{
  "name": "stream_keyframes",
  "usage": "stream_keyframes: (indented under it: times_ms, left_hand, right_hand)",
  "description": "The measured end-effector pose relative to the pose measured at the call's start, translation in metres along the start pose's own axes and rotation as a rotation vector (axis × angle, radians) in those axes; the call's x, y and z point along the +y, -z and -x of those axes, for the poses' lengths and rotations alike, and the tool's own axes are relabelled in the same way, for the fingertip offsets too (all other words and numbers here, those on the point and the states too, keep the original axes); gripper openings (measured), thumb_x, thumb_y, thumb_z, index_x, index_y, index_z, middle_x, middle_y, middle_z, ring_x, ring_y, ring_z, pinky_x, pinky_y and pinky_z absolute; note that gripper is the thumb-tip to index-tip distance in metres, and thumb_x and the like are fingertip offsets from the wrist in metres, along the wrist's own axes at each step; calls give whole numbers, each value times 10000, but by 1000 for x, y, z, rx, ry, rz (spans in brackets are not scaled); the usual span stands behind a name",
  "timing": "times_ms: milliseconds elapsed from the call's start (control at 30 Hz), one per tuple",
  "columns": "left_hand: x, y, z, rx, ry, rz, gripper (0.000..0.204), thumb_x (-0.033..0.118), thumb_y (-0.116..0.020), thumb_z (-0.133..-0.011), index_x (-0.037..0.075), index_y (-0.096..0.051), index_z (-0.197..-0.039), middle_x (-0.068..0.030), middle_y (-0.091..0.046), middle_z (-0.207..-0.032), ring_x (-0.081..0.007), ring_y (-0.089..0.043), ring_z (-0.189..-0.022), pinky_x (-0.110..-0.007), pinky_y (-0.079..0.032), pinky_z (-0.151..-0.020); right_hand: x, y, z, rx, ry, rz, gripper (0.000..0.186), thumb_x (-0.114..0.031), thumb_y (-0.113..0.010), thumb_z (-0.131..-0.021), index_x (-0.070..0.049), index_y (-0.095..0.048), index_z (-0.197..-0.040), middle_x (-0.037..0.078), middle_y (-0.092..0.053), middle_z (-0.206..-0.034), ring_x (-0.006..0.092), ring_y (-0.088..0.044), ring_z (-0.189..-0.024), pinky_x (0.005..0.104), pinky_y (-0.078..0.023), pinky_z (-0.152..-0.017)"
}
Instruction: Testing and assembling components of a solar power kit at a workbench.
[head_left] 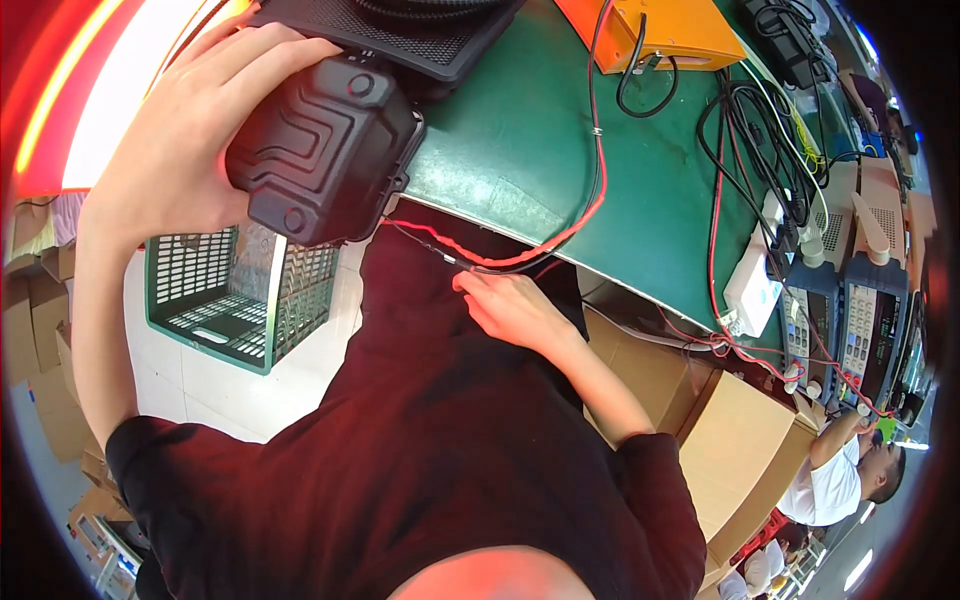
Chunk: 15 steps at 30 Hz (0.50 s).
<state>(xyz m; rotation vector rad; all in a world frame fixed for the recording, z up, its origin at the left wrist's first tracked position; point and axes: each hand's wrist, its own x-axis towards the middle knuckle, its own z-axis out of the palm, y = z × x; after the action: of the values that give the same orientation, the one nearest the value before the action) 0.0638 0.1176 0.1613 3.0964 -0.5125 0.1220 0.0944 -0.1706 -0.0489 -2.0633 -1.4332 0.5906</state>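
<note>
My left hand (175,145) is wrapped around a black plastic case (315,150) with raised ribs, held at the table's left edge. Its thumb is mostly hidden behind the case. A red and black cable (525,255) shows by the case's lower corner, droops past the table edge and loops back up over the green top. Below that edge, my right hand (515,305) has its fingers closed in a pinch at the cable; the fingertips are small and partly hidden. Just beyond the case lies a black mesh-textured tray or panel (440,40).
On the green table (490,160) sit an orange box (665,35), coiled black cables (765,140), a white power strip (752,290) and bench instruments (868,325). A green crate (215,345) stands on the floor at left. Cardboard boxes (735,450) and another person (835,475) are at right.
</note>
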Motion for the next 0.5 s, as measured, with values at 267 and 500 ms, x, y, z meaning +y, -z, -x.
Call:
stream_keyframes:
  times_ms: [267,500]
  left_hand:
    - [28,6,-43,-42,136,-81,840,132,-744,-469,66,-420,-1241,-139,-551,-1022,-334,-552,-909,-379,-447,-756]
    - [65,38,-100,-385,391,-145,694,429,-692,-670,-153,-502,-997,-200,-602,-668,-324,-617,-667,-356,-513,-618]
  right_hand:
    - [-57,53,2,-49,167,-69,309,21,-553,-630,12,-532,-938,121,-511,-747,269,-572,-703,357,-480,-587]
    - [-63,54,4,37,200,-91,332,48,-580,-696,10,-565,-1025,101,-531,-764,246,-566,-672,340,-478,-567]
